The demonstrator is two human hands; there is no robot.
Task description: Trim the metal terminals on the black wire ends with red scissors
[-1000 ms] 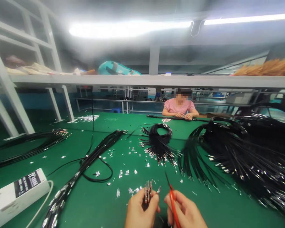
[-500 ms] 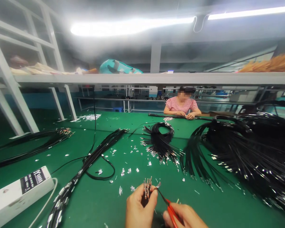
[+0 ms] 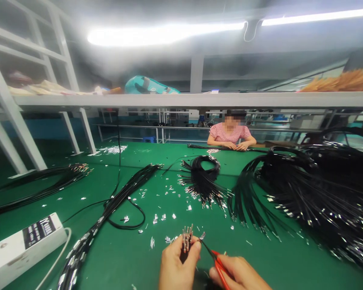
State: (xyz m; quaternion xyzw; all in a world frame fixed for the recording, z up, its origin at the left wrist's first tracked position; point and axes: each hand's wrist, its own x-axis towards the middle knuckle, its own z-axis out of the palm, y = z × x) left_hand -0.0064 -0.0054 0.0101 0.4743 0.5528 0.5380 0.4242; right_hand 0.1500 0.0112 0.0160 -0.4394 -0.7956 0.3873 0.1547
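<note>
My left hand (image 3: 180, 262) is closed round a small bunch of cable ends (image 3: 187, 238), their coppery tips pointing up between thumb and fingers. In my right hand (image 3: 240, 272) is a red-handled tool (image 3: 220, 264) with a narrow dark tip, perhaps pliers or cutters; its exact kind is not clear. The tool's tip reaches toward my left thumb and the bunch. A shiny scrap of foil (image 3: 202, 235) shows beside that tip; I cannot tell whether it is gripped. The lower part of the bunch is hidden by my left hand.
Foil scraps (image 3: 155, 218) litter the green table (image 3: 115, 257). Bundles of black cable lie at left (image 3: 127, 191), centre (image 3: 205, 177) and right (image 3: 314, 181). A white box (image 3: 27, 245) stands at lower left. A person in pink (image 3: 230, 135) sits across, under a shelf (image 3: 181, 100).
The view has shifted slightly. My hands keep nearly the same pose, with the tool's tip still by the cable bunch. Across the table, the person's hands have moved a little.
</note>
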